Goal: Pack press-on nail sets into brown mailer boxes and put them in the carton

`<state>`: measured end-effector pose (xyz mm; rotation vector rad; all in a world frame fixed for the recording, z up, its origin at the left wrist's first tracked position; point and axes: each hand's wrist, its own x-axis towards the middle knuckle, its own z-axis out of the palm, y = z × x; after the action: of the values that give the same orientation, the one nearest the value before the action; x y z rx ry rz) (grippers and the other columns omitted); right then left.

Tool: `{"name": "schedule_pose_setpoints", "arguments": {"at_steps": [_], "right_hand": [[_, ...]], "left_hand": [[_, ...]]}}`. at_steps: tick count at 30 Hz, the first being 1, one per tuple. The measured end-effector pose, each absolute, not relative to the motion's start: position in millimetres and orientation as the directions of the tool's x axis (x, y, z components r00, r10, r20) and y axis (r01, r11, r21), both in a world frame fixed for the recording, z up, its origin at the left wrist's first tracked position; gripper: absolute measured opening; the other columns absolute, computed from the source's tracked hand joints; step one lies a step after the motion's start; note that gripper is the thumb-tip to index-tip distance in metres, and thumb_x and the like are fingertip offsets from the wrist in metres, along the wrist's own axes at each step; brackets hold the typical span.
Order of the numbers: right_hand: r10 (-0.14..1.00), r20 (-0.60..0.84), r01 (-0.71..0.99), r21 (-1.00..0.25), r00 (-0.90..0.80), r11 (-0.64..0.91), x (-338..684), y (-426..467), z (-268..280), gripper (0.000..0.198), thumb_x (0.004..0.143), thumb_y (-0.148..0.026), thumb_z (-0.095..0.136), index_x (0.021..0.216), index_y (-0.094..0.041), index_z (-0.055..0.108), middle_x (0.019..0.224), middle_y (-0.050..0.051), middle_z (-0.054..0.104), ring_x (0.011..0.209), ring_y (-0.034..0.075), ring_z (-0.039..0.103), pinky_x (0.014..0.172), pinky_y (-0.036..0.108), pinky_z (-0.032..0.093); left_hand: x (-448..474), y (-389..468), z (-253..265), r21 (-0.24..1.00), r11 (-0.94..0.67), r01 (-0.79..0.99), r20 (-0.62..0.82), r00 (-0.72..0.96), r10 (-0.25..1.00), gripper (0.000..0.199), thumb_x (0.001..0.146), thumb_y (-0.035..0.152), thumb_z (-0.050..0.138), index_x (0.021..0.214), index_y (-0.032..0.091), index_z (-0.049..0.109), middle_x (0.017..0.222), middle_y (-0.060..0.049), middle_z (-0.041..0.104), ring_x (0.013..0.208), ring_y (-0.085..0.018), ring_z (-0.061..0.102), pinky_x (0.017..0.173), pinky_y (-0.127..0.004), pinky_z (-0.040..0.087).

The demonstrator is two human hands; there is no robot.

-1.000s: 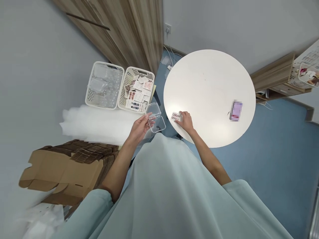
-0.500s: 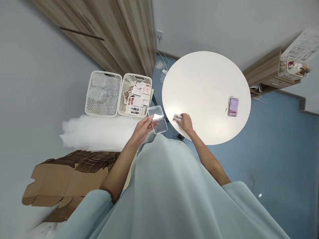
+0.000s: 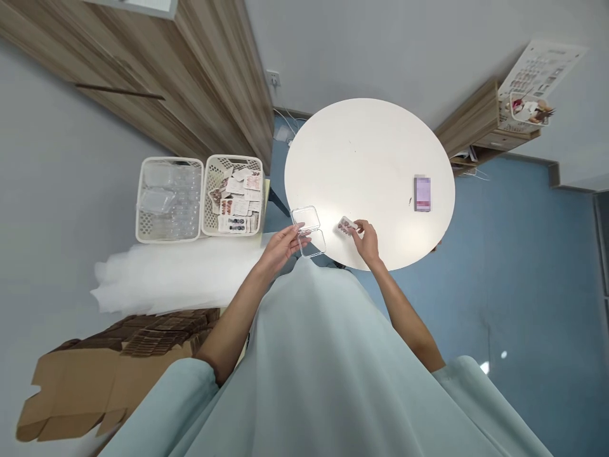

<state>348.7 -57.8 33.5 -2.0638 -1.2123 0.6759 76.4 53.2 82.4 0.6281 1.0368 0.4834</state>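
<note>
My left hand (image 3: pixel 281 246) pinches a clear hinged plastic box (image 3: pixel 311 243), its lid lifted open, at the near left edge of the round white table (image 3: pixel 366 152). Over the tabletop, my right hand (image 3: pixel 367 241) grips the right end of a small white card of press-on nails (image 3: pixel 346 225). Reddish-brown nails show in rows on the card, which is tilted and apart from the box. The fingertips of my right hand partly cover the card's end.
Left of the table stand a basket of clear plastic boxes (image 3: pixel 170 236) and a basket of nail cards (image 3: pixel 232 230). Nearer lie white foam sheets (image 3: pixel 166 276) and folded cardboard boxes (image 3: pixel 90 387). A purple pack (image 3: pixel 422 194), partly pixelated, rests at the table's right.
My right hand has tilted the nail card and turned it. The view has shifted, and the box in my left hand now overlaps the table's edge.
</note>
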Motion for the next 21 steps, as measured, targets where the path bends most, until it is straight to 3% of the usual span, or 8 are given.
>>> {"name": "schedule_pose_setpoints", "arguments": {"at_steps": [6,10,15,21], "right_hand": [[0.876,-0.042,0.422,-0.865,0.480,-0.273,360,-60,89,0.034,0.100,-0.052,0.061,0.123,-0.027,0.064,0.115,0.007,0.071,0.096,0.024,0.065,0.094,0.042,0.052],[0.933,-0.018,0.403,-0.899,0.360,-0.173,365,-61,114,0.030,0.100,-0.052,0.066,0.118,-0.028,0.067,0.116,0.006,0.073,0.094,0.023,0.065,0.091,0.040,0.054],[0.986,0.026,0.488,-0.871,0.162,-0.057,380,-65,118,0.023,0.103,-0.046,0.065,0.116,-0.027,0.069,0.107,0.005,0.073,0.093,0.023,0.063,0.089,0.041,0.052],[0.998,0.029,0.597,-0.802,0.052,-0.008,400,-70,113,0.020,0.107,-0.039,0.063,0.121,-0.027,0.069,0.103,0.006,0.073,0.096,0.025,0.062,0.089,0.042,0.050]], "left_hand": [[115,48,79,0.662,0.749,-0.025,-0.647,0.485,0.588,0.039,0.100,0.038,0.073,0.131,0.016,0.072,0.126,-0.016,0.078,0.106,-0.022,0.078,0.099,-0.035,0.059],[142,45,78,0.649,0.761,0.001,-0.639,0.544,0.544,0.040,0.098,0.034,0.075,0.133,0.015,0.073,0.126,-0.016,0.077,0.109,-0.023,0.077,0.101,-0.035,0.058],[169,43,78,0.653,0.757,0.007,-0.610,0.598,0.520,0.039,0.094,0.034,0.078,0.129,0.017,0.075,0.121,-0.014,0.079,0.109,-0.022,0.075,0.105,-0.038,0.056],[189,39,84,0.662,0.750,0.001,-0.590,0.618,0.519,0.048,0.091,0.040,0.082,0.132,0.017,0.074,0.118,-0.014,0.080,0.110,-0.025,0.075,0.108,-0.041,0.054]]}}
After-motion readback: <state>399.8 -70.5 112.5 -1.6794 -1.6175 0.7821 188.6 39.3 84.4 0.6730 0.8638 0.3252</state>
